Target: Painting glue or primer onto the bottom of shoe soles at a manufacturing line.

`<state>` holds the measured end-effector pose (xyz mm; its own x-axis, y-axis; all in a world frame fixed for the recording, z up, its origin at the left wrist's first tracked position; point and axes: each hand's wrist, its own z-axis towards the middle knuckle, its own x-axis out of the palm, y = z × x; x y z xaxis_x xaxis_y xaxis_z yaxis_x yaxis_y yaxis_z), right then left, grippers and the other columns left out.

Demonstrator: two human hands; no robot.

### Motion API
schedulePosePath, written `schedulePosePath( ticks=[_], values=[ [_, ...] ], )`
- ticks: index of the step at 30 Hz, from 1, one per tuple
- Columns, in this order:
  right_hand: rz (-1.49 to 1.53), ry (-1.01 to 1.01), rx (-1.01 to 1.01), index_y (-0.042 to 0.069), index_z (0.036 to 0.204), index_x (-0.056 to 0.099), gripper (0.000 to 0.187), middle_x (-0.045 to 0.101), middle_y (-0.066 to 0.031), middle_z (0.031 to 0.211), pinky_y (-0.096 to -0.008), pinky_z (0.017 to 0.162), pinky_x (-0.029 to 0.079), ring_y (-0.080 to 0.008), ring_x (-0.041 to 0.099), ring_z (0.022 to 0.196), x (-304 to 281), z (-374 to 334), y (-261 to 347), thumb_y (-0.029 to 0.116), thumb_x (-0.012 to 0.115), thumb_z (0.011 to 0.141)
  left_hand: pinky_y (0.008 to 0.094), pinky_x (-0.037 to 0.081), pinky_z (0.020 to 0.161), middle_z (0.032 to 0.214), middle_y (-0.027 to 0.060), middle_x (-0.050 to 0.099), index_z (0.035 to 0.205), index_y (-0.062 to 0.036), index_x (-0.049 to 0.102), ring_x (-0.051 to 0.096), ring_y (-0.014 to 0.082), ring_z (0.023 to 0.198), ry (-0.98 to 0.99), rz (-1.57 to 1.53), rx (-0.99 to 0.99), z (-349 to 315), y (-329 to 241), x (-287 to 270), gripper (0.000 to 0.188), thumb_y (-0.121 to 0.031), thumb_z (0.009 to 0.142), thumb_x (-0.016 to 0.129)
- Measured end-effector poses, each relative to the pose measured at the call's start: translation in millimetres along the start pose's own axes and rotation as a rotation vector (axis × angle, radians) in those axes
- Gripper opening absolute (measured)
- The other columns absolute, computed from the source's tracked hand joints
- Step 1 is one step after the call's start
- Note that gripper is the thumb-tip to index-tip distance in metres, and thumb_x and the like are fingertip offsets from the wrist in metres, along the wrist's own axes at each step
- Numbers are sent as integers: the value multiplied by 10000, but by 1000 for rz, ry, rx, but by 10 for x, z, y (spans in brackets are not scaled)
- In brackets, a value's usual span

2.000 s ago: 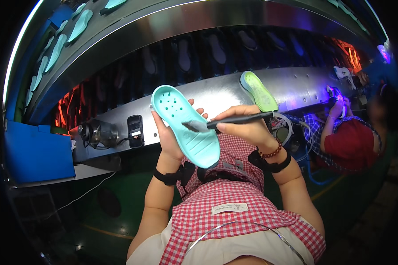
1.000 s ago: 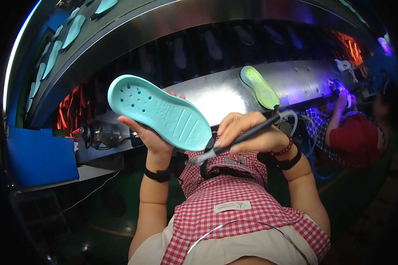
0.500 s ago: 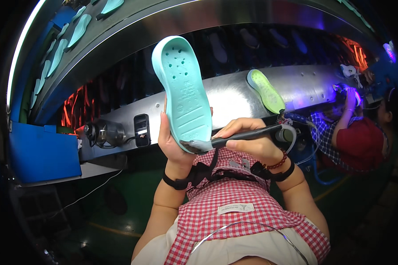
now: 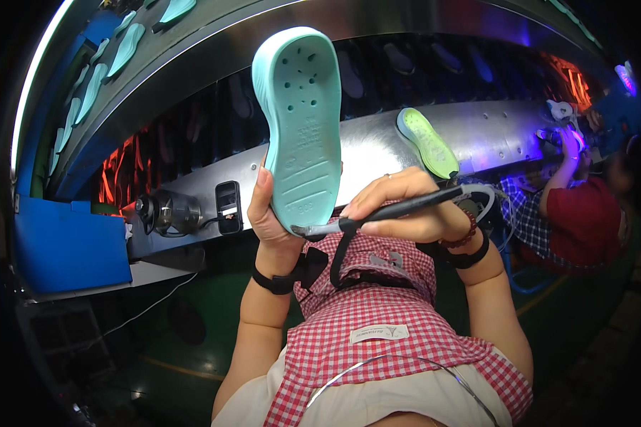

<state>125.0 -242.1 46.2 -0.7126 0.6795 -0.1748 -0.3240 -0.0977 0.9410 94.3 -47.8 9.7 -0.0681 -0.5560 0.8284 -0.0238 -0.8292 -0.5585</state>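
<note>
A turquoise shoe sole (image 4: 303, 153) stands nearly upright in front of me, its hollow inside facing me and its holed toe end at the top. My left hand (image 4: 272, 224) holds it by the heel end, thumb along the left rim and the other fingers hidden behind. In my right hand (image 4: 424, 224) is a black-handled brush (image 4: 427, 204) with a pale tube running from its back end. The bristle tip meets the lower left rim of the heel, close to my left palm. A black strap dangles beside the brush near my right fingertips.
A yellow-green sole (image 4: 429, 146) lies on the metal ledge (image 4: 370, 146). Left of me are a phone-like black object (image 4: 228, 208) and a glass jar (image 4: 178, 213). Turquoise soles ride a belt (image 4: 214, 35) at upper left. A co-worker in red (image 4: 584, 224) sits at right.
The sole has moved up and slightly right and stands more upright. The brush has turned, so only its tip meets the heel's rim. The co-worker at right has shifted a little.
</note>
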Motion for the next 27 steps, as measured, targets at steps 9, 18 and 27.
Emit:
schedulePosePath(
  ticks=[9,18,27],
  values=[
    [171,90,-9,4,879,644,169,658,-99,834,-256,701,488,-147,630,775,26,-104,47,35,681,717,591,343,933,1223,191,481,1265,-30,410,508,376,1073,103,-235,-168,108,-104,-10,546,-427,897,339],
    [-47,321,-39,3,911,623,192,647,-129,901,-309,736,496,-235,627,842,-267,-22,99,29,662,724,287,491,777,1029,139,590,1132,57,501,607,186,872,-26,268,-653,133,-209,3,397,-226,854,518],
    [-228,526,10,20,936,611,203,640,-121,947,-332,746,487,-270,617,865,-419,-78,175,50,592,737,250,508,710,1046,151,581,1174,59,482,605,167,868,-34,392,-790,118,-195,26,428,-220,855,537]
  ],
)
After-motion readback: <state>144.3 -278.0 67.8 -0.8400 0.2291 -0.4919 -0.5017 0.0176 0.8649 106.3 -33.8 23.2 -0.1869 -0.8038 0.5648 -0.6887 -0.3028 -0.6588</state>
